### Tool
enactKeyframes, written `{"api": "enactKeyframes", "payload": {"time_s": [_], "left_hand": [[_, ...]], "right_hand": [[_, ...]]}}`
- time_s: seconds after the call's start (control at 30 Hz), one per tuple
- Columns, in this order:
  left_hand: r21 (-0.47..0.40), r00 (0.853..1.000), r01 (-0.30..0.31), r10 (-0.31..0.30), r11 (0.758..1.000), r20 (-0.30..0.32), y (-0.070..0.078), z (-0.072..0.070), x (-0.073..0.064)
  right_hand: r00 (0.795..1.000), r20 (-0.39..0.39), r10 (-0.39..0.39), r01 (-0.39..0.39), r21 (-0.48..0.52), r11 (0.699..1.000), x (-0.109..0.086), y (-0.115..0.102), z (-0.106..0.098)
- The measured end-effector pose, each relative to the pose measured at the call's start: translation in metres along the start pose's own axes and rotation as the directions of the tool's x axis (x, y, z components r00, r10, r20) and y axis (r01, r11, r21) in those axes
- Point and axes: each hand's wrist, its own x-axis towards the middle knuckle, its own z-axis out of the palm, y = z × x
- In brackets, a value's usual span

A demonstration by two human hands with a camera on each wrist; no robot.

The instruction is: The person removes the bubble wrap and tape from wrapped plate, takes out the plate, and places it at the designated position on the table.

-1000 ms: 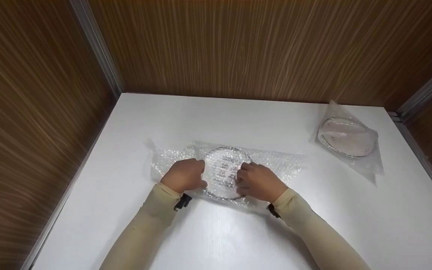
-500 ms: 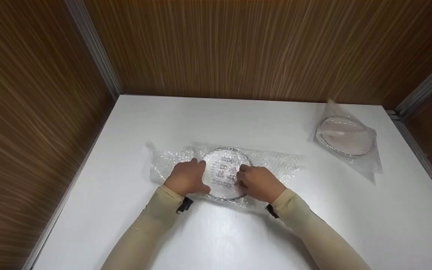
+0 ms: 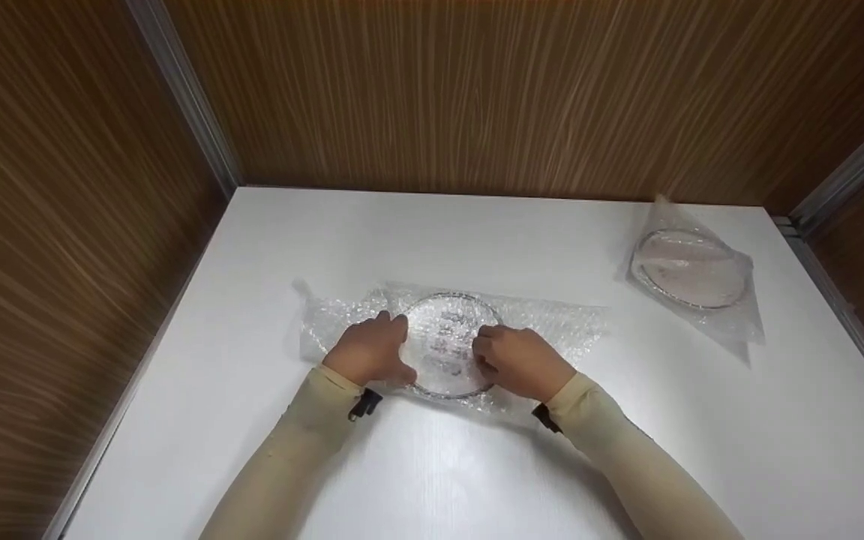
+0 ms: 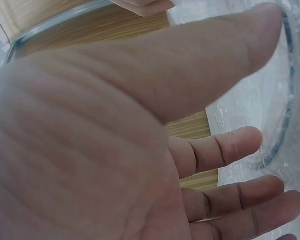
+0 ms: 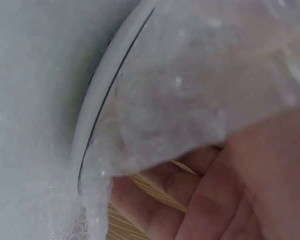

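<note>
In the head view a round plate [image 3: 439, 341] with a dark rim line and faint markings lies under bubble wrap [image 3: 563, 319], which extends past it on both sides. My left hand [image 3: 366, 351] rests at the plate's left edge, thumb spread from fairly straight fingers; the left wrist view has its thumb and fingertips on the wrap by the rim [image 4: 291, 82]. At the right edge, my right hand [image 3: 523, 361] has curled fingers and holds a flap of wrap. The right wrist view shows that flap [image 5: 174, 100] over the plate's edge [image 5: 97, 102]; the thumb's tip is hidden.
Another round plate [image 3: 691, 274], inside bubble wrap, lies at the table's back right. Wood-grain panels [image 3: 432, 97] stand behind the white table [image 3: 432, 465] and at its sides, with metal strips at the corners.
My left thumb has spread away from the fingers at the plate's left edge. The right hand holds nearly the same place. The plate and wrap look almost unmoved.
</note>
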Motion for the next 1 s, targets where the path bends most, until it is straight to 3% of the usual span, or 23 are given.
{"api": "enactKeyframes", "payload": {"time_s": [0.4,0.87,1.0], "left_hand": [[0.012,1.000,-0.001,0.001,1.000,-0.029,-0.005,-0.004,0.004],[0.023,1.000,-0.012,0.013,1.000,-0.021,-0.011,-0.001,0.010],[0.032,0.999,-0.026,0.027,0.999,-0.045,-0.012,-0.003,0.010]], "right_hand": [[0.996,-0.073,-0.041,0.043,0.032,0.999,-0.002,-0.001,-0.015],[0.991,-0.130,0.042,-0.024,0.134,0.991,-0.007,0.004,-0.037],[0.987,-0.139,0.076,-0.053,0.163,0.985,-0.009,0.008,-0.046]]}}
